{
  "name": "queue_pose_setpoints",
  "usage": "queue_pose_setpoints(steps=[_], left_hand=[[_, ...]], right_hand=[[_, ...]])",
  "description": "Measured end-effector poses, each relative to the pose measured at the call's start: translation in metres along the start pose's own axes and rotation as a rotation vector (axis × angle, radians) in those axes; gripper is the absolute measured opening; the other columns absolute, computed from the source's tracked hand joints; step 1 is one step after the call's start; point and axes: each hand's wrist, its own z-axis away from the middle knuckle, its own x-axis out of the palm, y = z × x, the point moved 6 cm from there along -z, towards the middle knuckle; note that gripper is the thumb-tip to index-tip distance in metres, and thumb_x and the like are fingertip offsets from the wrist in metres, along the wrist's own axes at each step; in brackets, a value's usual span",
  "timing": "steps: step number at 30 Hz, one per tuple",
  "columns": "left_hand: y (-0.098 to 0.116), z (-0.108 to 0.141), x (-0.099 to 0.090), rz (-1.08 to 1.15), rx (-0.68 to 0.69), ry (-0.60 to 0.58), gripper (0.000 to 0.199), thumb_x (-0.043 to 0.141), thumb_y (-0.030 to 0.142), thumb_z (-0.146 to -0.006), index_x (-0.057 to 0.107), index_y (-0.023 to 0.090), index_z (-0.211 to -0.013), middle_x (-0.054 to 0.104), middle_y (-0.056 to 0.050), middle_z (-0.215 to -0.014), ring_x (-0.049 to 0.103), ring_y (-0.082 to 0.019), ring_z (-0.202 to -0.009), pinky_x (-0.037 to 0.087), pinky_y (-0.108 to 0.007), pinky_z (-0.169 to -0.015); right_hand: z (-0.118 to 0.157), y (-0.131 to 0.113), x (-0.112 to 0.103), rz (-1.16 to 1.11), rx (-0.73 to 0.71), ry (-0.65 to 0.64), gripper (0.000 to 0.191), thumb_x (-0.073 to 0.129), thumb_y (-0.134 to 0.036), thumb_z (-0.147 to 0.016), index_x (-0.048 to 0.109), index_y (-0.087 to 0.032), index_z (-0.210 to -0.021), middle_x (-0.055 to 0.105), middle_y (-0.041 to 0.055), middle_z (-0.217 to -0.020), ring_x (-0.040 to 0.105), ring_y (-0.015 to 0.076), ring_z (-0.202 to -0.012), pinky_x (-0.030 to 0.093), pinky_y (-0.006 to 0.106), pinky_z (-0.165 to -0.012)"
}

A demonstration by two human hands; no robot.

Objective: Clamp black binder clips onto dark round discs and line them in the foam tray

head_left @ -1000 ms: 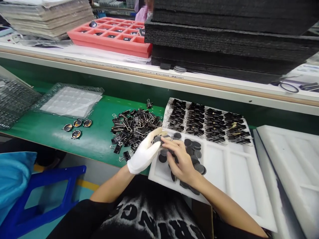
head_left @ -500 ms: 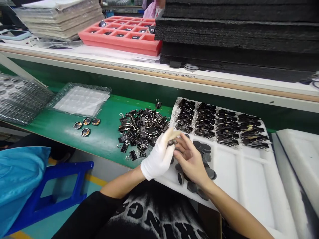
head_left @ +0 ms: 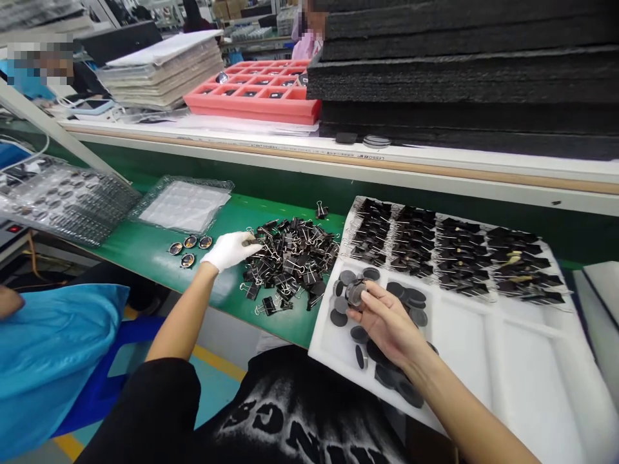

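Where green table [head_left: 223,298] shows between its front edge and the gloved left hand [head_left: 228,251], I have moving room; those fingertips reach the binder clips [head_left: 294,258], though I cannot tell whether they grip one. The right hand [head_left: 391,322] pinches a grey disc [head_left: 355,295] above the white foam tray [head_left: 534,374], whose near-left corner lies at the table edge. A shelf [head_left: 242,149] runs behind.

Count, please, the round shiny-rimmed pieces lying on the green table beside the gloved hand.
4. The left piece, middle piece and right piece make a row; the front piece lies just below the middle one. The left hand might hide another.
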Motion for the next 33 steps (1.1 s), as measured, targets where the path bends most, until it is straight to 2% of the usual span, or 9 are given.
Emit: queue_pose_setpoints(steps=[4,9,15,17,20,23,26,30,33], left_hand=[[-0.008,-0.009,-0.003,0.087,0.039,-0.032,0.048,0.057,0.064,-0.086,0.072,0.02,-0.097,0.078,-0.007,-0.097,0.071,-0.025,-0.088,0.054,-0.034,-0.08],[0.008,-0.015,-0.035,0.175,0.127,0.21,0.035,0.053,0.055,-0.09,0.061,0.022,-0.091,0.074,-0.01,-0.115,0.067,-0.025,-0.105,0.051,-0.037,-0.095],[0.082,-0.018,-0.034,0.309,0.183,0.309,0.024,0.053,0.041,-0.094,0.054,0.021,-0.108,0.073,-0.006,-0.101,0.068,-0.019,-0.086,0.053,-0.032,-0.083],[0.125,-0.009,-0.026,0.322,0.327,0.231,0.021,0.052,0.038,-0.096,0.058,0.021,-0.107,0.072,-0.005,-0.101,0.067,-0.018,-0.091,0.052,-0.031,-0.085],[0.186,0.012,-0.004,0.381,0.507,-0.082,0.025,0.055,0.041,-0.096,0.065,0.022,-0.107,0.073,-0.003,-0.108,0.067,-0.017,-0.095,0.053,-0.03,-0.086],[0.224,0.029,0.016,0.425,0.494,-0.301,0.035,0.062,0.05,-0.092,0.067,0.022,-0.113,0.073,-0.002,-0.099,0.066,-0.017,-0.082,0.053,-0.03,-0.072],[0.242,0.034,0.027,0.508,0.442,-0.29,0.042,0.066,0.055,-0.088,0.067,0.021,-0.112,0.073,-0.002,-0.096,0.064,-0.016,-0.079,0.052,-0.029,-0.07],[0.242,0.037,0.026,0.714,0.433,-0.095,0.037,0.051,0.048,-0.096,0.061,0.019,-0.116,0.071,-0.007,-0.107,0.065,-0.016,-0.088,0.052,-0.03,-0.075],[0.238,0.044,0.033,0.51,0.425,-0.146,0.02,0.055,0.039,-0.09,0.06,0.021,-0.095,0.065,0.001,-0.079,0.058,-0.014,-0.069,0.046,-0.028,-0.065]], right_hand=[[0.0,-0.001,-0.002,-0.01,-0.016,-0.001,0.036,0.099,-0.033,-0.064,0.076,-0.024,-0.09,0.071,-0.0015,-0.078,0.062,0.014,-0.074,0.059,0.032,-0.072],[-0.001,-0.005,0.0,0.012,-0.055,-0.024,0.034,0.097,-0.035,-0.068,0.076,-0.024,-0.093,0.071,0.0003,-0.082,0.063,0.015,-0.077,0.058,0.031,-0.072],[0.002,-0.012,0.01,0.235,-0.155,-0.166,0.031,0.088,-0.043,-0.08,0.077,-0.023,-0.102,0.073,0.0038,-0.09,0.065,0.0149,-0.075,0.058,0.031,-0.074],[0.004,-0.018,0.011,0.343,-0.234,-0.196,0.026,0.084,-0.042,-0.085,0.078,-0.025,-0.104,0.075,0.0063,-0.103,0.066,0.0153,-0.079,0.058,0.031,-0.075],[0.009,-0.027,0.015,0.459,-0.32,-0.233,0.022,0.08,-0.041,-0.088,0.079,-0.026,-0.104,0.063,0.0111,-0.142,0.068,0.0182,-0.091,0.06,0.031,-0.073],[0.013,-0.032,0.017,0.457,-0.343,-0.264,0.025,0.081,-0.041,-0.086,0.078,-0.025,-0.105,0.056,0.0113,-0.147,0.068,0.0183,-0.089,0.062,0.032,-0.069],[0.014,-0.04,0.013,0.416,-0.413,-0.209,0.023,0.082,-0.039,-0.086,0.078,-0.025,-0.104,0.065,0.0075,-0.12,0.067,0.0165,-0.084,0.062,0.031,-0.07],[0.015,-0.05,0.0,0.309,-0.457,-0.1,0.023,0.085,-0.04,-0.083,0.079,-0.025,-0.099,0.066,0.0038,-0.102,0.067,0.0154,-0.077,0.062,0.033,-0.072],[0.014,-0.053,-0.008,0.223,-0.425,-0.056,0.026,0.087,-0.043,-0.08,0.079,-0.024,-0.095,0.068,0.0038,-0.105,0.066,0.0137,-0.072,0.061,0.032,-0.07]])
